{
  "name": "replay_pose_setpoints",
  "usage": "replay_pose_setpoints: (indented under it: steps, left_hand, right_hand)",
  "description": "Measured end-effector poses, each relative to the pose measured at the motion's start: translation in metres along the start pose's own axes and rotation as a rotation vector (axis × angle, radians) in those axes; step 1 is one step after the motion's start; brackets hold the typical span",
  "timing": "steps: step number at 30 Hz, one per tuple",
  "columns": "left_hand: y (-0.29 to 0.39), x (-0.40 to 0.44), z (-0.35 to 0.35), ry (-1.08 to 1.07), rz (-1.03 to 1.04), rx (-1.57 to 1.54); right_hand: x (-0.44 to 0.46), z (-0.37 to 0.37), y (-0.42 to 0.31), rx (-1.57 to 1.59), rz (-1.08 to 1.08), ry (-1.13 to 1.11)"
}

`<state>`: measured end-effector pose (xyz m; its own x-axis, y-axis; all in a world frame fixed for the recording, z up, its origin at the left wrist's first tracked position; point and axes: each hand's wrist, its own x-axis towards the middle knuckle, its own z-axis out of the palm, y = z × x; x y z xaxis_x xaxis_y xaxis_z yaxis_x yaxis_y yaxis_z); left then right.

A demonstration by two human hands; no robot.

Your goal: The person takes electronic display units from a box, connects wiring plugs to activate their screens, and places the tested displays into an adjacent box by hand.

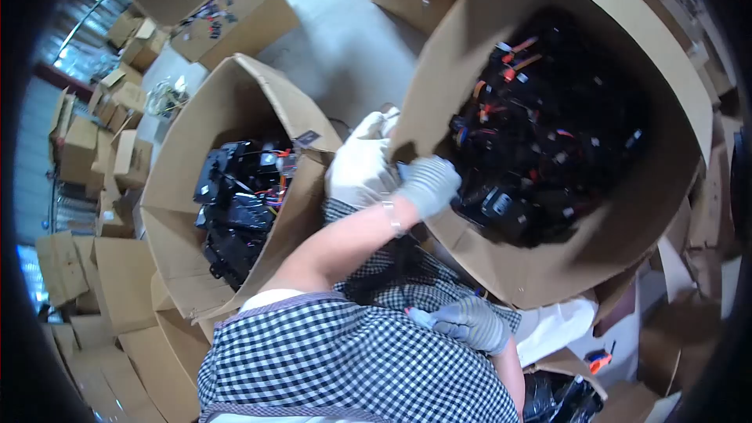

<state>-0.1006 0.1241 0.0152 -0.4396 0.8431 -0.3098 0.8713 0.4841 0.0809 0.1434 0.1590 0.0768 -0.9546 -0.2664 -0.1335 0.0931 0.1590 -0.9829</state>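
Observation:
My left hand (429,186), in a grey striped glove, is at the near left rim of the large cardboard box (517,270). Its fingers are curled; whether they hold anything is hidden. Black parts (580,125) with red and orange wires fill the box's lower part. My right hand (472,323), gloved too, is low in front of the checkered apron (352,352). Its fingers are closed around something small and pale with a reddish tip, too small to name. Left of my left hand, a second open box (176,227) holds black modules (235,211) and coloured wires.
Stacked cartons (86,149) stand along the left. A flattened box with small parts (215,19) is at the top left. White fabric (359,164) lies between the two boxes. Low right are black bagged items (560,395) and an orange object (599,362).

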Motion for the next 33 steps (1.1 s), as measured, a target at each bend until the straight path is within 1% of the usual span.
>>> replay_pose_setpoints:
  steps: [1,2,3,4,5,6,7,9,10,11,12,13,14,15,17,18,20,21,22,23,24,25,27,28,29,30,31,32,33]
  left_hand:
    - [-0.007,-0.009,-0.018,0.091,-0.028,-0.089]
    - [-0.017,-0.019,-0.029,0.182,-0.064,-0.183]
    - [-0.018,-0.048,-0.057,0.266,-0.189,-0.488]
    - [-0.033,-0.058,-0.046,0.373,-0.176,-0.813]
    - [-0.047,-0.067,-0.035,0.494,-0.123,-1.182]
    - [-0.061,-0.078,-0.025,0.612,-0.046,-1.493]
    - [-0.067,-0.087,-0.014,0.659,0.038,-1.802]
    - [-0.085,-0.105,0.003,0.690,-0.043,-1.768]
    - [-0.100,-0.116,0.014,0.768,-0.028,-1.690]
    - [-0.115,-0.127,0.025,0.846,-0.019,-1.608]
    - [-0.130,-0.138,0.037,0.923,-0.015,-1.524]
    - [-0.147,-0.153,0.040,0.886,0.085,-1.881]
    - [-0.164,-0.168,0.044,0.850,0.169,-2.241]
    - [-0.163,-0.182,0.021,0.737,0.265,-2.616]
    - [-0.221,-0.197,0.040,1.182,-0.340,-2.510]
    - [-0.209,-0.198,0.021,1.349,-0.468,-2.582]
    - [-0.191,-0.203,0.014,1.473,-0.532,-2.367]
    - [-0.185,-0.202,0.026,1.414,-0.451,-2.103]
    - [-0.123,-0.184,-0.006,1.378,-0.515,-1.718]
    - [-0.094,-0.168,-0.006,1.209,-0.446,-1.274]
    - [-0.060,-0.149,-0.013,1.117,-0.357,-1.319]
    - [-0.031,-0.126,-0.023,1.026,-0.271,-1.358]
    - [-0.010,-0.062,-0.020,0.945,0.026,-1.080]
    - [0.012,-0.023,-0.015,0.836,0.049,-1.289]
    - [0.031,0.016,-0.009,0.726,0.086,-1.493]
    - [0.040,0.060,0.000,0.742,0.143,-1.253]
    - [0.051,0.105,0.002,0.770,0.194,-1.014]
    - [0.068,0.137,-0.003,0.758,0.200,-0.913]
    - [0.087,0.164,-0.009,0.740,0.195,-0.808]
  right_hand:
    - [-0.002,0.001,0.001,-0.029,-0.001,-0.005]
    - [-0.003,0.003,0.003,0.030,-0.025,0.009]
    - [-0.002,0.006,0.006,0.089,-0.057,0.020]
    - [0.001,0.006,0.007,0.101,-0.088,-0.013]
    - [0.002,0.009,0.009,0.153,-0.068,-0.025]
    - [0.004,0.012,0.009,0.134,-0.071,-0.017]
    - [0.007,0.015,0.008,0.115,-0.078,-0.015]
    - [0.011,0.020,0.011,0.101,-0.077,-0.021]
    - [0.013,0.023,0.007,0.092,-0.059,-0.017]
    - [0.011,0.021,0.000,0.136,0.018,-0.031]
    - [0.014,0.030,-0.002,0.184,-0.029,0.096]
    - [0.014,0.038,-0.001,0.229,-0.069,0.237]
    - [0.006,0.032,0.016,0.102,0.107,0.122]
    - [0.002,0.036,0.017,0.067,0.022,0.255]
    - [-0.007,0.034,0.019,0.082,0.067,0.312]
    - [-0.010,0.036,0.024,0.079,0.093,0.346]
    - [-0.010,0.037,0.037,0.201,0.106,0.402]
    - [-0.011,0.038,0.042,0.198,0.119,0.430]
    - [-0.011,0.039,0.045,0.235,0.101,0.431]
    - [-0.010,0.039,0.047,0.270,0.080,0.428]
    - [-0.007,0.037,0.040,0.280,-0.006,0.501]
    - [-0.009,0.036,0.043,0.327,0.071,0.464]
    - [-0.010,0.031,0.046,0.433,0.240,0.398]
    - [-0.008,0.028,0.048,0.301,0.146,0.437]
    - [-0.007,0.035,0.071,0.200,-0.020,0.515]
    - [-0.008,0.037,0.074,0.352,0.057,0.509]
    - [-0.005,0.036,0.074,0.281,0.017,0.617]
    - [-0.010,0.033,0.077,0.456,0.132,0.547]
    - [-0.015,0.025,0.069,0.526,0.195,0.505]
